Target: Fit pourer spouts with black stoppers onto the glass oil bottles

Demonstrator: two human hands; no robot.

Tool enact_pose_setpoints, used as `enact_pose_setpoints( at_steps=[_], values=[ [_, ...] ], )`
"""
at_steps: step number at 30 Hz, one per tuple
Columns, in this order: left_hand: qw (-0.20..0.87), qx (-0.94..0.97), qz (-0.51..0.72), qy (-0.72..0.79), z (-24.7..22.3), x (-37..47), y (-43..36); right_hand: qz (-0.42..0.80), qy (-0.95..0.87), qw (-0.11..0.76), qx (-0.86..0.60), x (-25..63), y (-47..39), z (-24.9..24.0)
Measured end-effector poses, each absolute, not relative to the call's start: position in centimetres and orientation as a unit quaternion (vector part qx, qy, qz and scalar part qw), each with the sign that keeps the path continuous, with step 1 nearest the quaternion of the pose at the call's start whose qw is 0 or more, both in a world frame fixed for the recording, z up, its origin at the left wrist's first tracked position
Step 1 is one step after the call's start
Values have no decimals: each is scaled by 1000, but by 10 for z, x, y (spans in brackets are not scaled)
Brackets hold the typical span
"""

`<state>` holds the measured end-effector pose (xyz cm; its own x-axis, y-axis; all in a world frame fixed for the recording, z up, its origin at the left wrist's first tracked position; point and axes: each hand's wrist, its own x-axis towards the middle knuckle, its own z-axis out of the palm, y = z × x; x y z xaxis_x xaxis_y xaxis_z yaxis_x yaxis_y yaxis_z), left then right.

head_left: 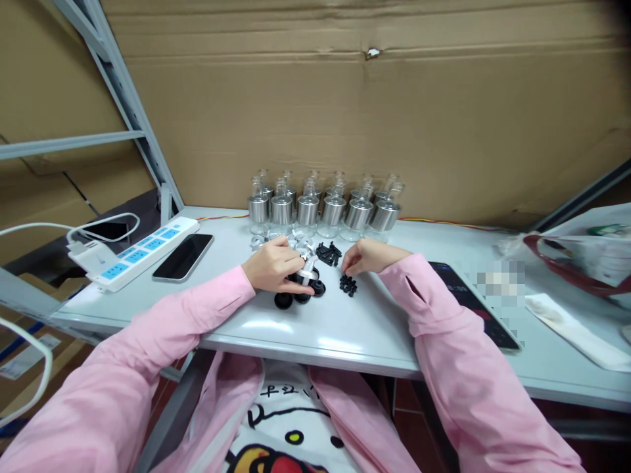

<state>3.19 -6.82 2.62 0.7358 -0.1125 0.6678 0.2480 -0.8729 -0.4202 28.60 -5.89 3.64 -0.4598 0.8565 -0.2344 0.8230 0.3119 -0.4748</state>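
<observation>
My left hand (277, 265) is closed around a shiny silver-white, spout-like part (308, 270), held above black round caps (283, 301) on the table. My right hand (367, 255) has its fingertips pinched together just above a small heap of tiny black pieces (348, 285). Whatever lies between those fingertips is too small to make out. Short black sticks (329, 253) lie in a pile between the two hands, farther back. More silvery clear parts (259, 242) sit behind my left hand, partly hidden by it.
Glass bottles with metal sleeves (308, 211) stand in two rows along the cardboard wall (296, 98). At left lie a phone (183, 257) and a white power strip (148, 253) with cables. A tablet-like device (476, 309) rests beside my right forearm, with a plastic bag (586, 243) beyond.
</observation>
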Motion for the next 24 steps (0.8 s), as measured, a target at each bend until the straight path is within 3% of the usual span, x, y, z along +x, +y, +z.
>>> enact_pose_setpoints(
  at_steps=[24],
  values=[
    [252, -902, -349, -44, 26, 32, -68, 204, -838, 61, -502, 270, -65, 37]
  ],
)
